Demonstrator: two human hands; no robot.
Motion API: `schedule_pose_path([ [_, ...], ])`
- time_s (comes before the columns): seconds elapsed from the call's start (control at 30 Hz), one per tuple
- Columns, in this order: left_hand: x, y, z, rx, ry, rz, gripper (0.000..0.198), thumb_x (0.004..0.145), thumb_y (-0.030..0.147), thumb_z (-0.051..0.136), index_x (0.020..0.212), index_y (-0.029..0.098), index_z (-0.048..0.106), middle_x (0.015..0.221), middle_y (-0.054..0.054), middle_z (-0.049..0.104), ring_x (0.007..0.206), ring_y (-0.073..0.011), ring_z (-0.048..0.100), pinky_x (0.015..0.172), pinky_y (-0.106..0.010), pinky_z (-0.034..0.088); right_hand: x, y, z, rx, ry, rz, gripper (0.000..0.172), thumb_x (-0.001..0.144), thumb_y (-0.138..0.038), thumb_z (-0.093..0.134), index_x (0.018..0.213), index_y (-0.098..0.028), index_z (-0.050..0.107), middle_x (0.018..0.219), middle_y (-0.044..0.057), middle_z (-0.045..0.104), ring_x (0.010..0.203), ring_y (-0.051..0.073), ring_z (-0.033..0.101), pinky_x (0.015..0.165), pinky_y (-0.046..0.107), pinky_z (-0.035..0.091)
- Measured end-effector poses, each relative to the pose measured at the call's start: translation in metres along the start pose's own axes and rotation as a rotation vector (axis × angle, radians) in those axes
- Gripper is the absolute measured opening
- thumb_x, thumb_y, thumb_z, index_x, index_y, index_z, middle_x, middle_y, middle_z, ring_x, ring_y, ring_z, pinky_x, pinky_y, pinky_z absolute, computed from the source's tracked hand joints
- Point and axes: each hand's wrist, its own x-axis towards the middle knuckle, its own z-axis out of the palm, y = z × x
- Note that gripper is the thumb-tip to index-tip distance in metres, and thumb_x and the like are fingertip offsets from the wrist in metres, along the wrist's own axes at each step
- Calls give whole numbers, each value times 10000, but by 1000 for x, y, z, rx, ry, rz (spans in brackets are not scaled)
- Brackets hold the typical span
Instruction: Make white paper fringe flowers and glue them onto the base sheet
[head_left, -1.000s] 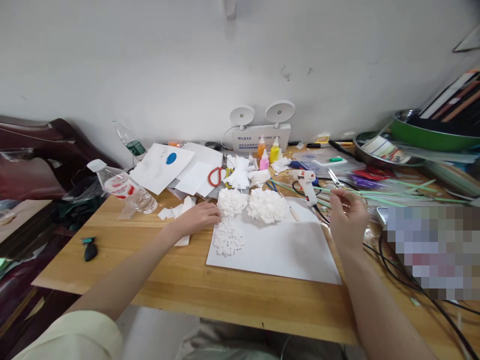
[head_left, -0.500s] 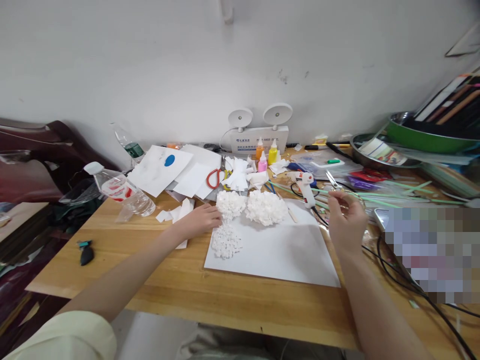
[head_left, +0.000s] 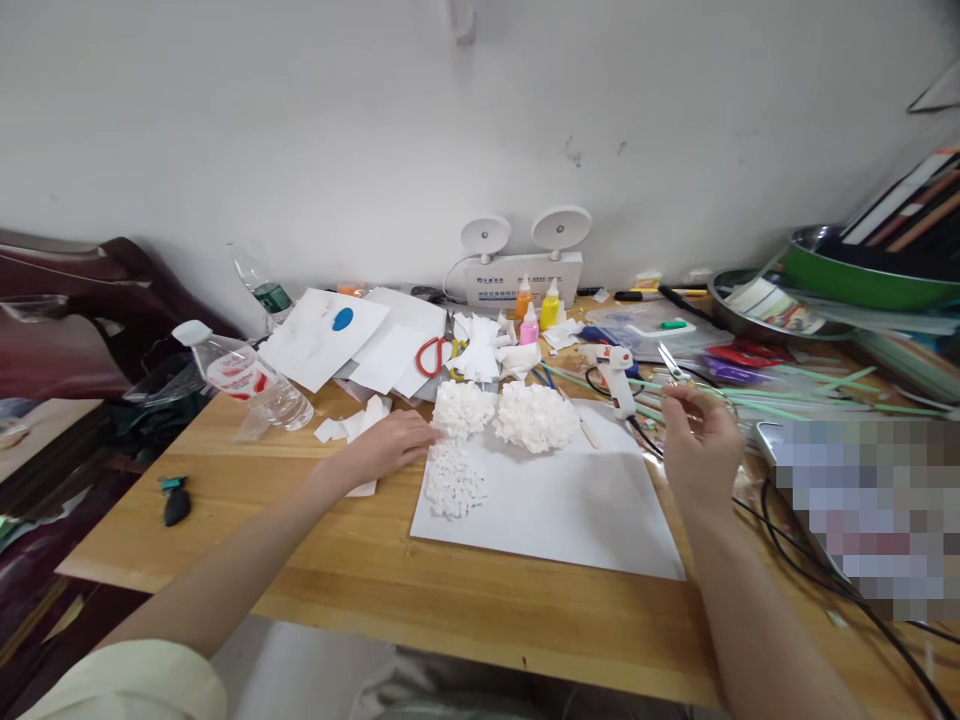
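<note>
My left hand [head_left: 397, 444] reaches over the table from the left. Its fingers are stretched out and hold nothing that I can see; the fingertips lie at the left edge of a ruffled white paper cluster [head_left: 463, 409], and whether they touch it I cannot tell. Beside that cluster sits a second, fuller paper cluster [head_left: 535, 415]. A flatter heap of small white paper pieces [head_left: 454, 482] lies in front, on a white sheet [head_left: 570, 515]. My right hand [head_left: 705, 450], raised at the right, is closed round a pair of scissors [head_left: 670, 362] with blades pointing up and away.
A glue gun [head_left: 618, 382] stands behind the sheet. Red-handled pliers [head_left: 430, 356], paint bottles [head_left: 529, 325] and loose papers [head_left: 322, 335] lie at the back. At left are a water bottle [head_left: 247, 375] and a small black tool [head_left: 175, 502]. Black cables [head_left: 795, 550] run along the right.
The view has shifted slightly. Both hands keep nearly the same places, with the scissors still in my right hand; the paper clusters have not visibly moved.
</note>
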Motion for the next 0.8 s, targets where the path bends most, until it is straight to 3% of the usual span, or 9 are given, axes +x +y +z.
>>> schedule_pose_path([
  [0.13,-4,5,7,-151,99,-182,241,795,283,473,979,200,605,914,-58,640,853,-175,551,769,-306,424,0,-1,0,19,-3,6,174,741,-272,491,834,-189,612,803,31,589,683,150,540,631,285,425],
  [0.27,-2,10,19,-262,123,-293,234,795,326,458,872,194,636,842,-45,653,749,-155,576,691,-271,437,0,-2,0,19,-11,19,188,731,-273,494,829,-168,616,792,43,593,670,148,533,616,272,418],
  [0.63,-7,17,33,-329,219,-386,189,774,252,478,804,190,654,749,-24,662,656,-143,578,594,-238,426,-1,-5,0,44,-11,82,197,705,-258,506,821,-150,624,780,46,590,625,137,509,592,265,409],
  [0.8,-7,18,31,-322,295,-440,223,791,308,462,864,190,636,838,-37,650,702,-142,566,615,-243,435,-1,-6,0,72,-6,79,190,696,-252,510,806,-150,626,766,42,588,633,141,511,593,264,410],
])
